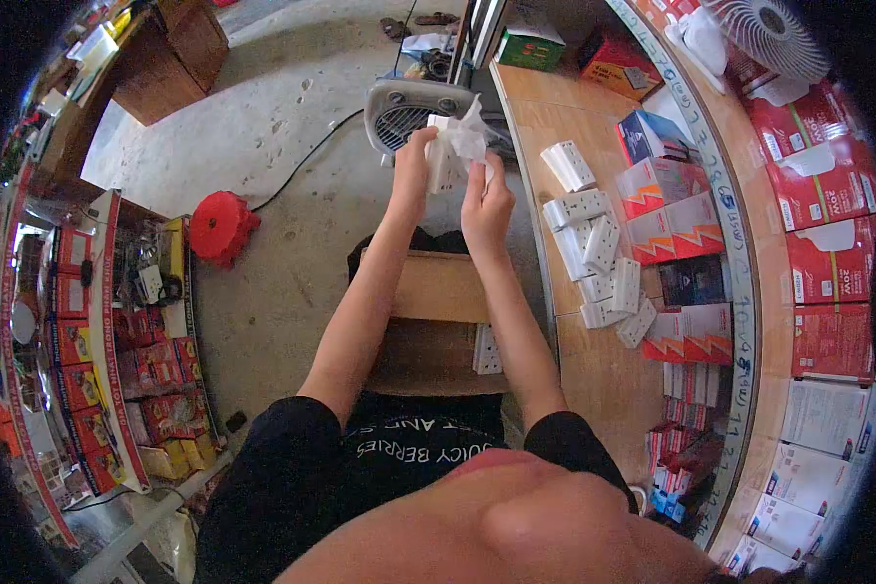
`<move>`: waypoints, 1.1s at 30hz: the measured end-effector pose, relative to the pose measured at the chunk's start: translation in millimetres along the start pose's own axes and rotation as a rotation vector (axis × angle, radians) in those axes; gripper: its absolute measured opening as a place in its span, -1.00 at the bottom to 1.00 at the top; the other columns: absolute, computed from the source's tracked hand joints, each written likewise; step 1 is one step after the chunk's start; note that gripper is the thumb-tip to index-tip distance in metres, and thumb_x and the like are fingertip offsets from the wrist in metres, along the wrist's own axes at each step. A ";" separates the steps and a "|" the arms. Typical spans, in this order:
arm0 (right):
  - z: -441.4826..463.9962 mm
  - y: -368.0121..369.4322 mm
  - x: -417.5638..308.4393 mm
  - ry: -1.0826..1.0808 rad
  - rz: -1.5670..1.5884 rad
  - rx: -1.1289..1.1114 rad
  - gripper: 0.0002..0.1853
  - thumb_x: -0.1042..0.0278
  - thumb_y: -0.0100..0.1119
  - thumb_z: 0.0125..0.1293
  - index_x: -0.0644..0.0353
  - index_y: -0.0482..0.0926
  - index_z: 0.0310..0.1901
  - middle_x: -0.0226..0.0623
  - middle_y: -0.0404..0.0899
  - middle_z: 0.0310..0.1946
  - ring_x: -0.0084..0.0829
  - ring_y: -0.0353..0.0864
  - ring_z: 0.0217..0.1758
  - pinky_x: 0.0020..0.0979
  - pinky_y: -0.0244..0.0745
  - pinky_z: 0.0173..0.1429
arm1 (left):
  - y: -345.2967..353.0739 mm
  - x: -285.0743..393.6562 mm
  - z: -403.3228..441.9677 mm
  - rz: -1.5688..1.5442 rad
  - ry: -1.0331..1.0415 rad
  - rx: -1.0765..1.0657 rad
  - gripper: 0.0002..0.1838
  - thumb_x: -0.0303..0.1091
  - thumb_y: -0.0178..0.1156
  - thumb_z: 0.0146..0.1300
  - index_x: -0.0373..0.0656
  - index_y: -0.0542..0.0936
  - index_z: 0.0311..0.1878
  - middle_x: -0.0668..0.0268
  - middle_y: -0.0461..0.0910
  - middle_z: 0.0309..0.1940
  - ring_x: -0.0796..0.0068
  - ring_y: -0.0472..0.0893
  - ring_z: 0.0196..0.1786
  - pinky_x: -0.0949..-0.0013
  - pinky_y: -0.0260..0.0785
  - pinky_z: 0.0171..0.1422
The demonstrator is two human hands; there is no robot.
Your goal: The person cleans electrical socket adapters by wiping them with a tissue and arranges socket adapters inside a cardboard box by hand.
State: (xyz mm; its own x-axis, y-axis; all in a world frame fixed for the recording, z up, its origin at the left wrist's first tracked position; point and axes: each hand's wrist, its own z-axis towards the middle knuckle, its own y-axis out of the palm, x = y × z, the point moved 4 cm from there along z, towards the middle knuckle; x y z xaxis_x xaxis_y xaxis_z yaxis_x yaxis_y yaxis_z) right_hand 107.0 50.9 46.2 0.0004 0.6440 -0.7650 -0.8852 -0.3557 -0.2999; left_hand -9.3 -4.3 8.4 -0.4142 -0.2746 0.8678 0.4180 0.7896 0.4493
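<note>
My left hand [414, 165] is closed around the left side of a white socket block [442, 167], held up in front of me. On its right, my right hand [489, 195] pinches a crumpled white tissue [468, 133] that lies against the block's upper right side. Below my forearms an open cardboard box [438, 288] rests by my lap, with another white socket block [487, 350] inside at its right. Several more white socket blocks [602, 243] lie in a loose pile on the wooden shelf [594, 380] to the right.
Beyond my hands stands a grey heater-like appliance [387, 109], its black cable running left to a red round object [222, 229] on the concrete floor. Red and white boxes [686, 229] line the right shelf. A rack of packaged goods [161, 370] stands at left.
</note>
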 end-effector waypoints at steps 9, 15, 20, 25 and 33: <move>-1.4 3.3 -0.6 -0.032 0.020 0.007 -0.75 0.31 -0.03 0.39 0.28 0.48 -0.04 -0.03 0.58 -0.51 -0.21 0.58 -0.53 -0.28 0.40 -0.44 | -7.1 -6.9 9.5 -0.048 -0.006 -0.010 -0.49 0.03 -0.04 0.20 -0.21 0.53 0.00 0.26 0.57 -0.27 0.41 0.57 -0.28 0.35 0.41 -0.19; -6.6 5.1 -5.1 0.036 0.045 -0.072 -0.77 0.40 -0.05 0.36 0.26 0.47 -0.02 0.06 0.59 -0.34 0.01 0.63 -0.28 -0.18 0.47 -0.28 | -0.2 3.6 -0.8 -0.031 0.032 0.062 -0.56 -0.02 0.00 0.19 -0.25 0.57 -0.20 0.28 0.54 -0.38 0.45 0.50 -0.36 0.37 0.33 -0.24; -9.3 5.0 -8.4 0.020 0.083 -0.094 -0.76 0.42 -0.05 0.35 0.26 0.46 0.01 0.04 0.59 -0.25 0.00 0.63 -0.21 -0.20 0.49 -0.22 | -4.7 -5.8 7.2 -0.058 0.047 0.030 -0.58 -0.05 0.00 0.21 -0.26 0.57 -0.22 0.31 0.55 -0.38 0.48 0.51 -0.35 0.39 0.33 -0.24; -10.9 5.4 -12.2 -0.006 0.111 -0.122 -0.74 0.46 -0.04 0.33 0.25 0.46 0.04 0.02 0.59 -0.21 -0.01 0.62 -0.16 -0.21 0.51 -0.16 | 1.2 3.0 0.3 -0.086 0.079 -0.017 -0.60 -0.05 -0.01 0.23 -0.24 0.58 -0.23 0.33 0.55 -0.38 0.49 0.52 -0.34 0.40 0.34 -0.25; -8.0 7.1 -13.7 -0.115 0.046 -0.090 -0.78 0.35 -0.03 0.35 0.21 0.48 -0.04 -0.05 0.58 -0.47 -0.11 0.62 -0.45 -0.28 0.43 -0.40 | -2.4 2.9 5.0 -0.189 0.096 0.009 -0.60 -0.05 0.01 0.22 -0.23 0.56 -0.19 0.32 0.55 -0.34 0.49 0.53 -0.31 0.40 0.34 -0.21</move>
State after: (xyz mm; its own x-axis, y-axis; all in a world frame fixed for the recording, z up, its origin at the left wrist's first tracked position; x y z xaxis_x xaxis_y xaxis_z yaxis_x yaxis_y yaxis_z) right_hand 104.4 34.2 50.0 -0.0970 0.6970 -0.7104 -0.8379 -0.4424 -0.3197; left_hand -15.6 -4.2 8.8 -0.4056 -0.4693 0.7844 0.3328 0.7234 0.6049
